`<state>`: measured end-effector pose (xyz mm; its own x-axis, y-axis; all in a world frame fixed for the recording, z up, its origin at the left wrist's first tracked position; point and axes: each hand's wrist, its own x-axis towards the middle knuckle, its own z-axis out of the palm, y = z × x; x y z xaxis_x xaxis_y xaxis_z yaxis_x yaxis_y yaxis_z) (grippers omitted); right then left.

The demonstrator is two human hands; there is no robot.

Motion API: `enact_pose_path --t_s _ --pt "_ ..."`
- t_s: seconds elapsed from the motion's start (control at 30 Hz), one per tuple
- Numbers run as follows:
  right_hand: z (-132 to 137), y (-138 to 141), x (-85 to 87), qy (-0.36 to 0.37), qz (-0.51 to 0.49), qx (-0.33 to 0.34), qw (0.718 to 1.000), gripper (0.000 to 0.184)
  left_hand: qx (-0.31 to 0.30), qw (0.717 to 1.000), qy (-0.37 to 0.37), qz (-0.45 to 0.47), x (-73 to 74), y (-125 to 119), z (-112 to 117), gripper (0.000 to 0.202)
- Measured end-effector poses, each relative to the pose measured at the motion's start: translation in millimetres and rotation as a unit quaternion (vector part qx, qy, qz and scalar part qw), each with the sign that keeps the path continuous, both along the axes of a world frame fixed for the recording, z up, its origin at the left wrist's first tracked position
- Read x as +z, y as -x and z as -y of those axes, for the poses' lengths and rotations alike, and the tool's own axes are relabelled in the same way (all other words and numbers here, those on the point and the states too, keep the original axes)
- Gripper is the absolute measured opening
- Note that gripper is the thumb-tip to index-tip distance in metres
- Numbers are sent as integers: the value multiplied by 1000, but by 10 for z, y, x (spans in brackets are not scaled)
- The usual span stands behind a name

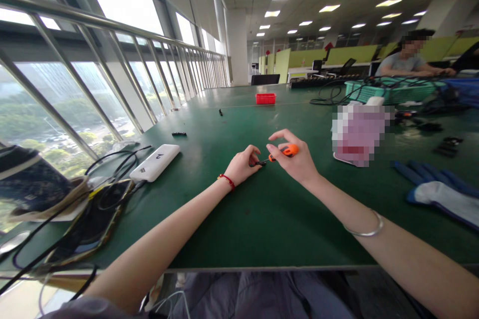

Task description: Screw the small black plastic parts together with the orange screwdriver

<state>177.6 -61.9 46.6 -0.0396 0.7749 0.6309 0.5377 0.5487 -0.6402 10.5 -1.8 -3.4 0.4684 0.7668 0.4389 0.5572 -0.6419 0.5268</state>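
My right hand (295,159) is closed round the orange handle of a screwdriver (289,150), with the index finger raised off it. The screwdriver's thin shaft points left toward a small black part (261,163). Fingers of my left hand (243,164) pinch that part low over the green table (224,229). Its exact kind is too small to make out, and the fingers partly cover it. The shaft's tip appears to meet the part, though I cannot tell whether it sits in a screw.
Left lie a white power bank (155,163), a phone (93,219) and black cables. A small black piece (178,134) and a red basket (265,98) are farther back. Right are a blurred pink item (359,134), blue-white gloves (445,194) and a green basket (392,90); a person (404,62) sits behind.
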Motion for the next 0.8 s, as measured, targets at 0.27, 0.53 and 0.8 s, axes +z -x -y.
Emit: enact_pose_path --t_s 0.27,0.53,0.8 --pt "-111 -130 34 -25 -94 4 995 29 15 998 23 64 7 16 -34 27" --pt "-462 -182 -427 35 91 31 995 22 22 989 34 140 63 20 -5 17" --pt "-501 -158 -510 51 134 50 988 15 5 995 10 99 56 -18 29 13"
